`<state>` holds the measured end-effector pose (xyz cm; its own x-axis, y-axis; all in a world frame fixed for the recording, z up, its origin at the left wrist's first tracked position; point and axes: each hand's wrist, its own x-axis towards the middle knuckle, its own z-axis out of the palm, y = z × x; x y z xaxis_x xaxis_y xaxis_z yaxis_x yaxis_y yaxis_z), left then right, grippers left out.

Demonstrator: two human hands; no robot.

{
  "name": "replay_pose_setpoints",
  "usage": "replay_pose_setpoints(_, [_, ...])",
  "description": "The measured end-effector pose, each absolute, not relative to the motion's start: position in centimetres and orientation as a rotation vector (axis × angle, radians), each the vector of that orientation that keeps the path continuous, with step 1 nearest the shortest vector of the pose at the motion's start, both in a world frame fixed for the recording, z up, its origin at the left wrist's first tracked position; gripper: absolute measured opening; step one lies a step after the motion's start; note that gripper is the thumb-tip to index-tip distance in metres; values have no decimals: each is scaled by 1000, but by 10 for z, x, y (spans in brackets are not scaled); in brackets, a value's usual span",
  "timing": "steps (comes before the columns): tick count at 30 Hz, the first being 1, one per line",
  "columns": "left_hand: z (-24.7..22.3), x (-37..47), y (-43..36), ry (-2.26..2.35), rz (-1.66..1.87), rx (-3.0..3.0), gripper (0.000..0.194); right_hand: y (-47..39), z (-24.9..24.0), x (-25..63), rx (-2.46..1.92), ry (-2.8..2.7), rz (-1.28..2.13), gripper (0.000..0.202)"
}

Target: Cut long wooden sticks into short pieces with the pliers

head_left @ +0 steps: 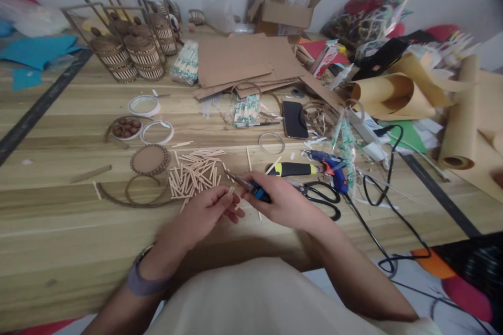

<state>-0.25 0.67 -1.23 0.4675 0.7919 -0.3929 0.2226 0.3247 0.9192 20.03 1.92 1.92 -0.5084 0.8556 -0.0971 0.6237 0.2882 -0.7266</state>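
My right hand (283, 201) is wrapped round pliers (244, 183) with dark jaws and blue-and-black handles. Their jaws point left, just above my left hand (212, 209). Thumb and fingers of that hand pinch a short wooden stick (231, 190), mostly hidden by the fingertips. Beyond my left hand lies a loose pile of short cut sticks (196, 170). A round cardboard disc (150, 159) with a ridged rim rests left of the pile. Scissors (324, 196) with black handles lie to the right of my right hand.
A blue glue gun (326, 159) trails a black cord (365, 225) at right. A phone (295, 119) and cardboard sheets (247, 60) lie farther back. Lidded stick-sided baskets (143, 55) with tall handles stand back left. Rolled brown paper (459, 120) lies at right.
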Motion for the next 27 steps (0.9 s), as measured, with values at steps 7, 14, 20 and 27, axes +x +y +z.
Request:
replay_pose_setpoints(7, [-14,3,5,994,470,1187,34,22,25,195,-1296,-2320,1105,43])
replay_pose_setpoints(14, [-15,4,4,990,483,1224,34,25,26,189,-1225,-2423,1139,54])
replay_pose_setpoints(20, [-14,2,4,967,574,1130,36,22,17,188,-1136,-2314,937,54])
replay_pose_setpoints(27, [-10,13,7,1051,836,681,13,6,2,175,-1324,-2157,692,63])
